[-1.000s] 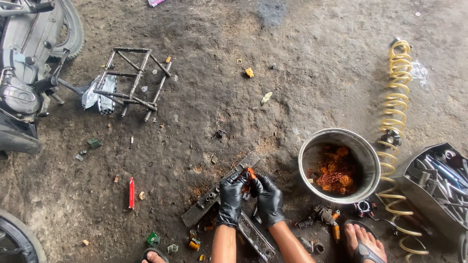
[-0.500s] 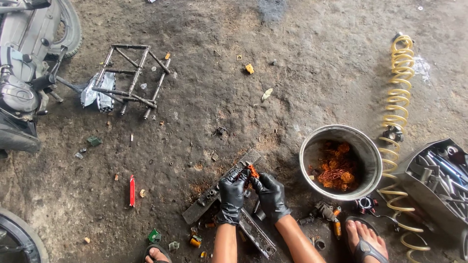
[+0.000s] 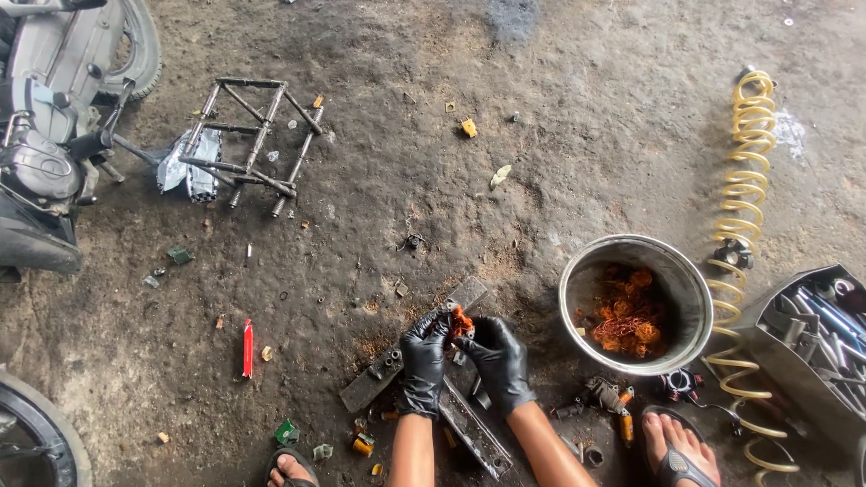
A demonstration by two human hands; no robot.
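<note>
Both hands, in black gloves, meet low in the middle of the scene: the left hand [image 3: 424, 361] and the right hand [image 3: 499, 359] are each curled shut around a small clump of orange copper wire [image 3: 461, 321], fingertips pinching it between them just above a flat metal bar [image 3: 410, 358] lying on the ground. Compared with a second ago the hands sit a little higher over the bar and the orange clump shows more plainly between the fingers, which suggests the wire is coming free of what held it.

From largest to smallest around them: a motorcycle [image 3: 50, 135] fills the far left, with a welded metal frame [image 3: 253, 144] beside it on the concrete floor [image 3: 541, 108]. A yellow coiled hose [image 3: 744, 207] runs down the right side. Near right, an open tool box [image 3: 812, 343] holds long metal tools. Between it and the hands stands a round steel bowl [image 3: 677, 271], holding a loose heap of orange wire tangles. A small red tool [image 3: 247, 348] lies to the left.
</note>
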